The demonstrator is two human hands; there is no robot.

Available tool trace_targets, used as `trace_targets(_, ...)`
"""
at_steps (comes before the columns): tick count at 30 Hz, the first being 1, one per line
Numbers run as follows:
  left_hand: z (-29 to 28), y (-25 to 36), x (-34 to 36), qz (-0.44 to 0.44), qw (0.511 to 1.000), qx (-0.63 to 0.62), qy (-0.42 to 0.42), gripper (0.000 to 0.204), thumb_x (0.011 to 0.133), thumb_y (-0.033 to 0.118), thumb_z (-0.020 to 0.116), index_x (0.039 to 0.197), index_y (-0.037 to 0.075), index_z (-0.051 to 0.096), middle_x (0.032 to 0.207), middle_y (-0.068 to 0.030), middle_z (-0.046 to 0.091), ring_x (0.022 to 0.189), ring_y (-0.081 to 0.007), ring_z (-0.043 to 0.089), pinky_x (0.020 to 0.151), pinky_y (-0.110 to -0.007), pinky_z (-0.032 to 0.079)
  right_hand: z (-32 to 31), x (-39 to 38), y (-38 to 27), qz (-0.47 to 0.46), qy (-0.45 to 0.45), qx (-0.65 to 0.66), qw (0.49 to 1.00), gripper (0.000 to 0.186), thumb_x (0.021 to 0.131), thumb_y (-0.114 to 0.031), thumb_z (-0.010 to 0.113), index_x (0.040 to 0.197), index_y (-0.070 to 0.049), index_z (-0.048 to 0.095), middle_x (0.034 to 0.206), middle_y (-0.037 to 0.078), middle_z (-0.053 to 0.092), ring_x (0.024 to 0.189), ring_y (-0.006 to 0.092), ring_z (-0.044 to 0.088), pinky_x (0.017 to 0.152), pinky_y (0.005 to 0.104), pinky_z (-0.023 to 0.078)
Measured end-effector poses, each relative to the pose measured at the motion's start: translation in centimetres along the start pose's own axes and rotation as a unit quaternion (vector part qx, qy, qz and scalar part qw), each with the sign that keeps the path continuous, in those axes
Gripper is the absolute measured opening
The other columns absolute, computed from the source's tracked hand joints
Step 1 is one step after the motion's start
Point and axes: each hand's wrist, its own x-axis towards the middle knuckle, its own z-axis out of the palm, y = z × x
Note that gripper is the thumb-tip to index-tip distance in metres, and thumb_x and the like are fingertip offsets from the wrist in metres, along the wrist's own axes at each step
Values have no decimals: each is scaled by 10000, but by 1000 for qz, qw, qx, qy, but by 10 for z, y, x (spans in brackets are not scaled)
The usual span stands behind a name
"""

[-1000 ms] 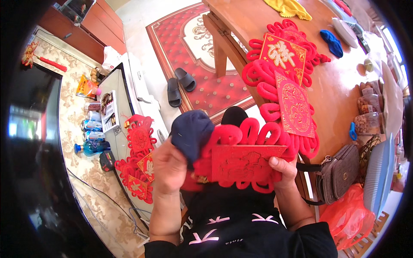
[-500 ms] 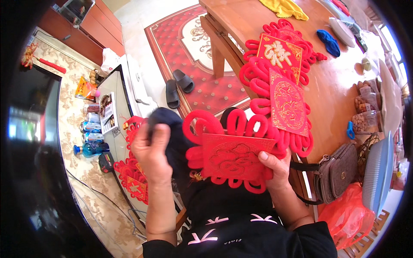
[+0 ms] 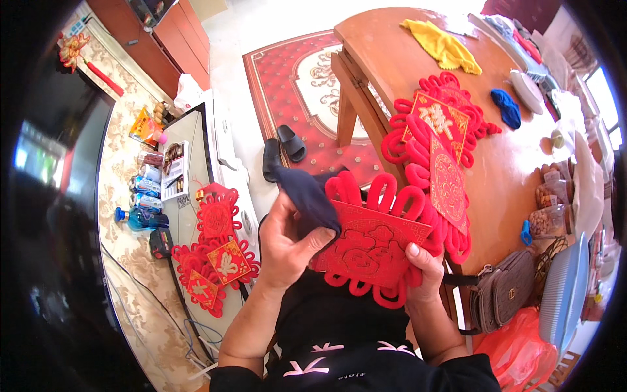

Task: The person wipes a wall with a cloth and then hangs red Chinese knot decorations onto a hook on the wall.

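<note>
A red hanging ornament (image 3: 375, 245) with looped cord edges and a square embossed panel is in front of me. My right hand (image 3: 424, 274) grips its right side, thumb on the front. Its upper sections, with a gold-patterned panel (image 3: 449, 186) and a red-and-gold panel (image 3: 436, 124), trail away onto the wooden table (image 3: 503, 196). In my left hand (image 3: 290, 245) is a dark navy cloth (image 3: 307, 196), bunched between thumb and fingers. The cloth reaches the left edge of the embossed panel; whether it presses on it I cannot tell.
More red knotted ornaments (image 3: 222, 261) lie on the cabinet at left, near blue cans (image 3: 145, 186) and a blue bottle (image 3: 140, 217). On the table are a yellow cloth (image 3: 444, 46) and a blue cloth (image 3: 506, 108). A brown bag (image 3: 504, 291) sits at right. Black slippers (image 3: 290, 144) rest by the rug.
My left hand has moved right with the navy cloth, up to the ornament's left side. The ornament is still in my right hand, and the whole view has shifted slightly.
</note>
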Motion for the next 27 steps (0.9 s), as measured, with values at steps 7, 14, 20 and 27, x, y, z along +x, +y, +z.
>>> trace_targets(7, 5, -1, -3, -86, 990, 111, -21, 370, 917, 244, 691, 1151, -23, 588, 1011, -25, 650, 922, -59, 542, 840, -226, 449, -8, 4, -1, 23, -15, -8, 1000, 656, 814, -149, 678, 1377, 47, 405, 1253, 223, 588, 1114, 350, 618, 982, 483, 498)
trace_targets(14, 10, -5, -4, -74, 984, -80, 142, 292, 995, 169, 564, 1184, -46, 621, 995, -67, 697, 875, -106, 626, 811, -247, 505, 9, -1, -6, 42, -33, -36, 998, 535, 851, -139, 705, 1317, 27, 500, 1240, 148, 607, 1121, 269, 607, 980, 424, 481)
trace_targets(20, -21, -5, -12, -80, 977, -187, 59, 503, 1001, 298, 493, 1377, -32, 445, 1332, -138, 574, 1174, -246, 594, 1024, -385, 461, 6, -5, -4, 6, -20, -21, 1000, 609, 865, -179, 669, 1380, 17, 408, 1265, 168, 586, 1150, 294, 600, 1008, 440, 480)
trace_targets(27, 9, -8, -25, -23, 999, 24, 20, 463, 953, 232, 639, 1321, -16, 508, 1126, -54, 636, 998, -101, 568, 894, -253, 445, 3, -2, -2, -46, -8, -34, 998, 563, 891, -161, 634, 1373, 26, 412, 1273, 180, 581, 1151, 295, 598, 1011, 438, 473)
